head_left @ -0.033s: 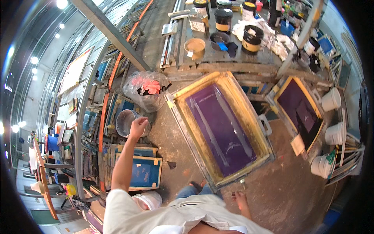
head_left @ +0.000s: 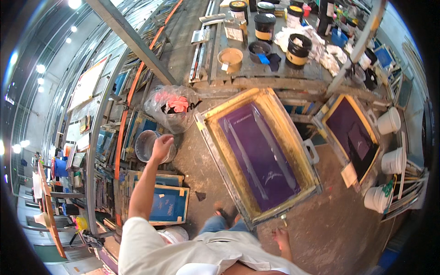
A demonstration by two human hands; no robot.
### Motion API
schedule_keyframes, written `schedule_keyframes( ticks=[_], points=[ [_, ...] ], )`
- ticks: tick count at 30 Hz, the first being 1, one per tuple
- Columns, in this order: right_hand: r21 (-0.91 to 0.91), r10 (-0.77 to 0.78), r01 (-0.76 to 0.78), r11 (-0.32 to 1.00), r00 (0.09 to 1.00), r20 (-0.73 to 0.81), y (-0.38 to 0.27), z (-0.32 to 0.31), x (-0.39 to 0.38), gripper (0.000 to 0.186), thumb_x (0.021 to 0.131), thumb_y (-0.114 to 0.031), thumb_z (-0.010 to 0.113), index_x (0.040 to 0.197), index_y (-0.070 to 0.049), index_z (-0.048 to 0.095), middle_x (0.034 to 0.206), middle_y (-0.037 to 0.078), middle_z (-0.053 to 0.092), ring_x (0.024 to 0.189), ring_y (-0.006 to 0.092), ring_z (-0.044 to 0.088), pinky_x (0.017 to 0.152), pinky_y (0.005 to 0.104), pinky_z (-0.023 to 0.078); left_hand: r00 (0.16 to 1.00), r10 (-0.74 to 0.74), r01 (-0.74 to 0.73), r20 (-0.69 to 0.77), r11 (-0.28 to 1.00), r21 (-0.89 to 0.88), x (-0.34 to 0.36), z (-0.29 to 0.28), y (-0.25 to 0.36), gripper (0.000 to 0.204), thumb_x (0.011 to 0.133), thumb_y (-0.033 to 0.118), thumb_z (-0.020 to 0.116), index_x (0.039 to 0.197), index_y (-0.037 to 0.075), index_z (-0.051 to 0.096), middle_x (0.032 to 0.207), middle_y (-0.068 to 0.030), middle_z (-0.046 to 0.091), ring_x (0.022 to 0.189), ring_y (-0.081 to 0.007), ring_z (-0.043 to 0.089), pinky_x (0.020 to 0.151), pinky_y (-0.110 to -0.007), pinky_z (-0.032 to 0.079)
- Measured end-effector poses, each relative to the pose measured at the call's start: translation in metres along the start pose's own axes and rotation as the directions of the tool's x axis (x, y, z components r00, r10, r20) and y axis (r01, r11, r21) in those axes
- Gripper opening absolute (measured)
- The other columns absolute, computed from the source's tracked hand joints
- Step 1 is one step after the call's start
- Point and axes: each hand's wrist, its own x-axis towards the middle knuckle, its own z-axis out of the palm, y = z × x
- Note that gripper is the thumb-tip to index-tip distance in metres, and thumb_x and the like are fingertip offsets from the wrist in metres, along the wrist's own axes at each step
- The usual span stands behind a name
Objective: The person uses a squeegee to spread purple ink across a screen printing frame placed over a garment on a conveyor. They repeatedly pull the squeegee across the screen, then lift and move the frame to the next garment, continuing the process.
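My left hand (head_left: 162,145) is over the rim of a grey-white bucket (head_left: 144,145), its fingers curled closed; whether anything is between them is hidden. Low and near my right hip hangs my right hand (head_left: 280,237), fingers loosely apart and nothing visible in them. Just beyond it is the near end of a large screen-printing frame (head_left: 221,162) with yellowed inner edges. Its middle is a dark purple panel (head_left: 259,151) with small white lettering and glossy streaks. Neither hand touches that frame.
Ink tubs (head_left: 264,27) and rags (head_left: 298,41) crowd the bench at the back. Left of centre sits a plastic bag (head_left: 172,107) with pink cloth. Blue screens (head_left: 169,206) lean low left. Another purple screen (head_left: 350,133) and white buckets (head_left: 388,120) stand right. A metal post (head_left: 130,39) slants overhead.
The view has shifted slightly. My feet and lower legs have moved a little to the left. Both hands keep nearly the same place and shape.
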Motion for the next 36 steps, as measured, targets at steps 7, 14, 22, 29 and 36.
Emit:
schedule_keyframes(
  ticks=[7, 14, 22, 29, 36],
  points=[
    [0.06, 0.332, -0.34, 0.939, 0.842, -0.426, 0.019, 0.015, -0.043, 0.04, 0.101, -0.039, 0.052, 0.103, -0.002, 0.065, 0.09, 0.014, 0.072, 0.078, 0.0271, 0.07, 0.072, 0.0416, 0.057, 0.924, 0.377, -0.347, -0.069, 0.9, 0.264, 0.279, -0.021, 0.08, 0.041, 0.089, 0.032, 0.069, 0.119, 0.004, 0.07, 0.108, -0.0194, 0.072, 0.099, -0.0307, 0.069, 0.086, -0.041, 0.053],
    [0.383, 0.503, -0.348, 0.856, 0.733, -0.458, -0.093, 0.198, -0.004, 0.033, 0.101, -0.033, 0.053, 0.105, -0.003, 0.064, 0.091, 0.012, 0.071, 0.076, 0.0255, 0.068, 0.068, 0.0404, 0.055, 0.766, 0.63, -0.54, -0.125, 0.737, 0.407, 0.606, -0.029, 0.206, 0.043, 0.089, 0.038, 0.067, 0.12, 0.009, 0.07, 0.118, -0.0193, 0.07, 0.115, -0.0367, 0.063, 0.1, -0.045, 0.048],
    [0.637, 0.479, -0.11, 0.763, 0.757, -0.444, -0.253, 0.371, 0.016, 0.025, 0.101, -0.026, 0.054, 0.107, -0.004, 0.062, 0.091, 0.011, 0.068, 0.074, 0.0236, 0.065, 0.064, 0.0391, 0.053, 0.779, 0.627, -0.542, -0.003, 0.676, 0.499, 0.793, 0.054, 0.298, 0.061, 0.09, 0.046, 0.067, 0.137, 0.009, 0.058, 0.135, -0.0212, 0.06, 0.128, -0.0395, 0.053, 0.107, -0.049, 0.044],
    [0.849, 0.565, 0.136, 0.511, 0.692, -0.45, -0.183, 0.512, -0.123, 0.018, 0.101, -0.02, 0.055, 0.109, -0.004, 0.061, 0.092, 0.01, 0.066, 0.072, 0.022, 0.063, 0.06, 0.0379, 0.052, 0.746, 0.563, -0.665, 0.357, 0.66, 0.35, 0.931, 0.078, 0.263, 0.075, 0.075, 0.053, 0.082, 0.127, 0.002, 0.065, 0.122, -0.018, 0.07, 0.112, -0.0305, 0.068, 0.094, -0.043, 0.053],
    [0.619, 0.328, 0.087, 0.781, 0.786, -0.524, -0.142, 0.494, -0.172, 0.026, 0.096, -0.019, 0.066, 0.118, -0.004, 0.066, 0.09, 0.012, 0.072, 0.069, 0.0196, 0.068, 0.059, 0.0315, 0.055, 0.801, 0.332, -0.478, 0.497, 0.855, 0.2, 0.903, 0.101, 0.32, 0.059, 0.079, 0.039, 0.085, 0.12, -0.002, 0.07, 0.108, -0.0065, 0.07, 0.097, -0.0188, 0.065, 0.085, -0.034, 0.051]
  ],
)
